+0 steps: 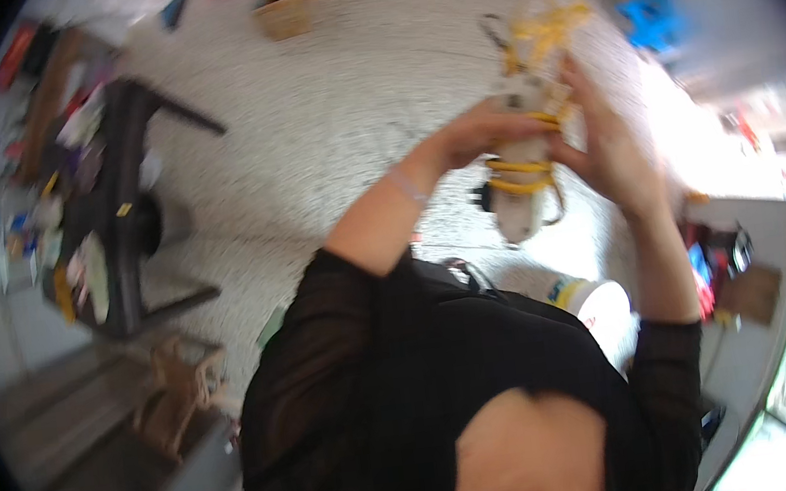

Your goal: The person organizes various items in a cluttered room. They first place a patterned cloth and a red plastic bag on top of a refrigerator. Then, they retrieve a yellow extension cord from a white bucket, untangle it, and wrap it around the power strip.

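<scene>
A long off-white device (521,210), seemingly a power strip, is held out in front of my torso. Yellow cord (519,167) is wound around it in several turns, and looser yellow loops (550,27) stick out beyond its far end. My left hand (486,134) grips the body from the left, fingers across its top. On the other side my right hand (599,142) has the cord between thumb and fingers, close against the device. A black part, perhaps a plug (482,197), juts from the left side. Motion blur hides finer detail.
At left a dark table or stool (124,152) lies tipped with its legs sideways, near assorted items. A cardboard box (285,18) stands on the speckled floor (317,94) ahead. Close to my right side is a white bucket (600,305). A blue object (654,19) sits far right.
</scene>
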`<state>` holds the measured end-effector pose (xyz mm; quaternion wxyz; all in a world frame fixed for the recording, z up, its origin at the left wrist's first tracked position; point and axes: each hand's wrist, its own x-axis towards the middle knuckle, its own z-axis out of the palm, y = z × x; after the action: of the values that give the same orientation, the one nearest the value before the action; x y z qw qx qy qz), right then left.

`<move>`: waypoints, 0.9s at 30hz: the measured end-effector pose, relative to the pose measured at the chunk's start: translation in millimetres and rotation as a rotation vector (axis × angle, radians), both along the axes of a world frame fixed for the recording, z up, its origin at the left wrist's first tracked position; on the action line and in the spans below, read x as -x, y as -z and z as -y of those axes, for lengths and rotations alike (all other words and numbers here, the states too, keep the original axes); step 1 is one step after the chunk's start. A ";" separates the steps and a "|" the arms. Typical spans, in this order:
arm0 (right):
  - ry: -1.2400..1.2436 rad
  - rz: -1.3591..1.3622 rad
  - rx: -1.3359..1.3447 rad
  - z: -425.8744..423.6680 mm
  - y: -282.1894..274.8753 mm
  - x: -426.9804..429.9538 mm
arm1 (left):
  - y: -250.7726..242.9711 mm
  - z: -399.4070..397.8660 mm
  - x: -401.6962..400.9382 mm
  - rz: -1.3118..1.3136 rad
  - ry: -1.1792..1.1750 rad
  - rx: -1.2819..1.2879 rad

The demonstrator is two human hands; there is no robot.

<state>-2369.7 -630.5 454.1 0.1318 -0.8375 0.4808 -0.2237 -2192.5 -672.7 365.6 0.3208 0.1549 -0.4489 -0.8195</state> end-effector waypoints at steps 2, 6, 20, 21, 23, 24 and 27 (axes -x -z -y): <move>-0.043 -0.080 0.027 3.0 -2.6 2.2 | 1.3 1.3 1.4 -0.006 -0.006 -0.007; -0.162 -0.107 0.158 8.5 0.4 7.6 | -1.9 3.8 6.2 -0.007 -0.051 0.013; 0.091 0.254 0.205 3.2 -2.7 -12.5 | -11.2 13.1 1.9 -0.080 -0.050 -0.036; 0.063 0.219 0.208 5.4 -2.7 -11.2 | -8.1 13.8 2.2 -0.063 -0.039 -0.015; 0.023 0.197 0.246 9.4 -6.3 -6.8 | -6.2 15.0 1.8 -0.073 -0.018 0.035; -0.008 0.178 0.267 9.7 -6.8 -4.3 | -4.5 12.5 2.3 -0.087 -0.024 0.033; -0.054 0.174 0.289 12.4 -8.4 -4.3 | -2.2 9.8 2.6 -0.116 -0.046 0.014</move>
<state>-2365.3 -642.8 462.5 0.0570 -0.8377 0.4078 -0.3588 -2195.1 -682.5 367.8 0.3663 0.1150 -0.4317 -0.8162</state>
